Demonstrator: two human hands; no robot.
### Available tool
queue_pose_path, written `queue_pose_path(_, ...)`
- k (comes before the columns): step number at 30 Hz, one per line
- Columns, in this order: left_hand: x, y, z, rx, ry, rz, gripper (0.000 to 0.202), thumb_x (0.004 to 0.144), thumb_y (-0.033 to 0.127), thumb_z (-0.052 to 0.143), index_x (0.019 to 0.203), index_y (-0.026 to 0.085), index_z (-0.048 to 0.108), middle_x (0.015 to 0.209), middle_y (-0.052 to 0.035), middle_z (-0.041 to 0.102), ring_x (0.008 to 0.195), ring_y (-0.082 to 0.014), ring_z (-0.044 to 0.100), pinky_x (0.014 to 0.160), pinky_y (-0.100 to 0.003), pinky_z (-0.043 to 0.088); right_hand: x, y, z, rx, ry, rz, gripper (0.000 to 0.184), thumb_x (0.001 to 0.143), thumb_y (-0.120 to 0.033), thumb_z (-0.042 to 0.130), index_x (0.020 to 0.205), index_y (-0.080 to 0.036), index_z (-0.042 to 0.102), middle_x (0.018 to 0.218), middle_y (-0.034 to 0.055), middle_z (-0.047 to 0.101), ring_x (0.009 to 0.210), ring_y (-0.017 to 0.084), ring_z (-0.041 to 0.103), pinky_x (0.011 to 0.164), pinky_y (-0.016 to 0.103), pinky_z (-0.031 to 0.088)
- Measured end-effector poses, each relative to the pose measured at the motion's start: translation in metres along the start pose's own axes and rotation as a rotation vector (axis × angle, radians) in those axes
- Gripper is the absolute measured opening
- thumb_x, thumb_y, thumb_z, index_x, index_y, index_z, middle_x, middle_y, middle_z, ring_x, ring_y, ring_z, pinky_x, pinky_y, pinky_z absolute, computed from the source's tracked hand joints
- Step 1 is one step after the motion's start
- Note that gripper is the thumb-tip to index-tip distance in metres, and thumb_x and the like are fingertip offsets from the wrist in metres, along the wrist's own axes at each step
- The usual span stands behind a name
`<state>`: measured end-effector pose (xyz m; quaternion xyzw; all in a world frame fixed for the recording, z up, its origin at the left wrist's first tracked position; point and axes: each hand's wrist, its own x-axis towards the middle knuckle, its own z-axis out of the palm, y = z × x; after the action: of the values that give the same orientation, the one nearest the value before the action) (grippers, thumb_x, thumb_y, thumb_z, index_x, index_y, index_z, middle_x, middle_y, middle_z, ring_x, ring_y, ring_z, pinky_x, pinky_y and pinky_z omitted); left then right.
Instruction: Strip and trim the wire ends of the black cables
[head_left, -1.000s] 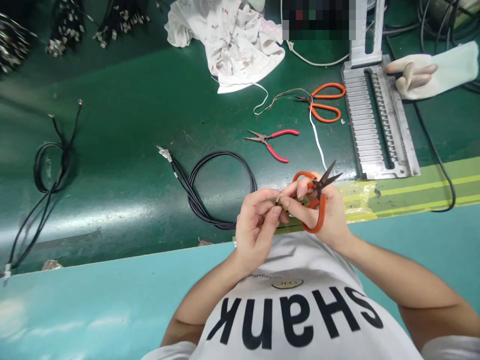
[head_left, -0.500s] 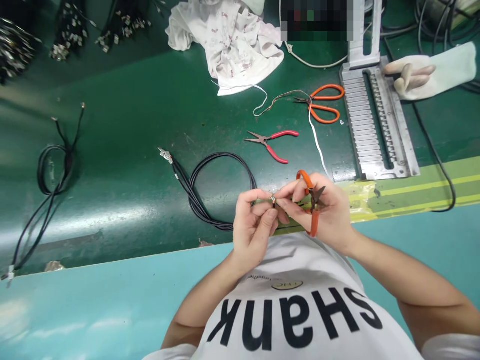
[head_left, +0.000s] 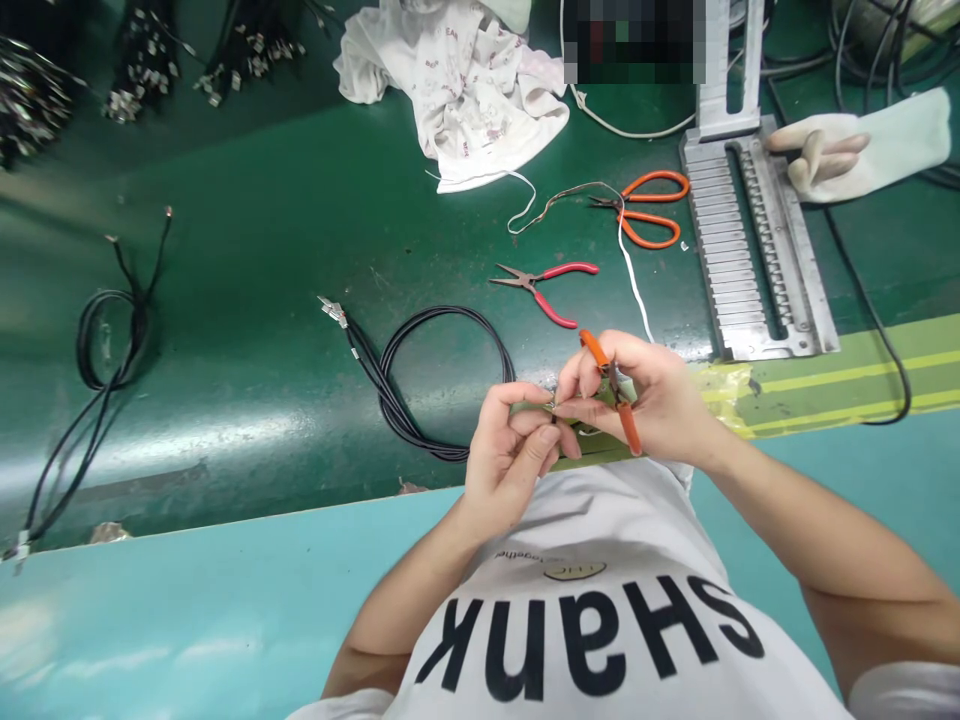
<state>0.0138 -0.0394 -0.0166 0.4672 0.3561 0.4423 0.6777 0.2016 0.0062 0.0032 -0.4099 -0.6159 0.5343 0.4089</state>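
In front of my shirt, my left hand (head_left: pixel 514 445) pinches the end of a black cable (head_left: pixel 554 418), with fine wires showing at its tip. My right hand (head_left: pixel 637 395) meets it there, thumb and fingertips closed on those wires. Orange-handled scissors (head_left: pixel 627 425) hang across the right hand's fingers, one loop above and one below, their blades toward the palm. A coil of black cable (head_left: pixel 450 308) with bare silvery ends (head_left: pixel 331 312) lies on the table left of my hands. Most of the held cable is hidden by my fingers.
Red-handled pliers (head_left: pixel 551 290) and a second pair of orange scissors (head_left: pixel 651 210) lie beyond my hands. A slotted metal fixture (head_left: pixel 739 250) and a glove (head_left: pixel 870 150) are at right. Crumpled cloth (head_left: pixel 480 100) lies at the back, another cable bundle (head_left: pixel 112 340) at left.
My right hand has turned and risen slightly, tilting the scissors so the upper loop leans left. The left hand has barely moved and keeps its pinch on the cable end.
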Motion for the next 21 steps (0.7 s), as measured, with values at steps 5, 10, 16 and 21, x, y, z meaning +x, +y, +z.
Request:
queue_pose_path(5,-0.001,-0.004,-0.002,-0.005,0.005,-0.024,0.019,0.101,0.028,0.054,0.115,0.024,0.042,0.077,-0.0004,0.068,0.053,-0.0072,0.048,0.049,-0.018,0.036,0.0,0.0,-0.002,-0.129,-0.048,-0.045,0.024,0.083,-0.016,0.071,0.083,-0.025,0.049,0.089,-0.0004,0.068,0.076,0.017,0.06,0.073,0.033,0.045)
queue_pose_path(10,0.003,-0.005,0.001,-0.07,0.07,-0.054,0.021,0.099,0.029,0.058,0.114,0.024,0.043,0.073,0.0027,0.066,0.048,-0.0054,0.045,0.048,-0.017,0.035,-0.008,0.004,0.008,-0.382,-0.008,-0.23,0.026,0.077,-0.001,0.057,0.085,-0.024,0.047,0.089,-0.0026,0.068,0.078,0.015,0.061,0.08,0.034,0.036)
queue_pose_path(16,0.007,0.003,-0.004,-0.131,0.108,-0.018,0.021,0.1,0.028,0.056,0.117,0.023,0.045,0.07,0.0018,0.066,0.047,-0.0055,0.047,0.045,-0.015,0.034,-0.012,0.006,0.003,-0.493,0.04,-0.172,0.02,0.081,-0.016,0.067,0.088,-0.023,0.05,0.088,0.0007,0.069,0.078,0.017,0.061,0.076,0.032,0.038)
queue_pose_path(21,0.006,0.009,-0.011,-0.181,0.072,-0.028,0.022,0.099,0.031,0.057,0.117,0.022,0.046,0.07,0.0004,0.067,0.045,-0.0053,0.045,0.043,-0.014,0.032,-0.007,0.006,-0.008,-0.804,-0.078,-0.07,0.033,0.084,-0.048,0.072,0.08,-0.022,0.051,0.077,0.0001,0.061,0.066,0.016,0.052,0.064,0.03,0.032)
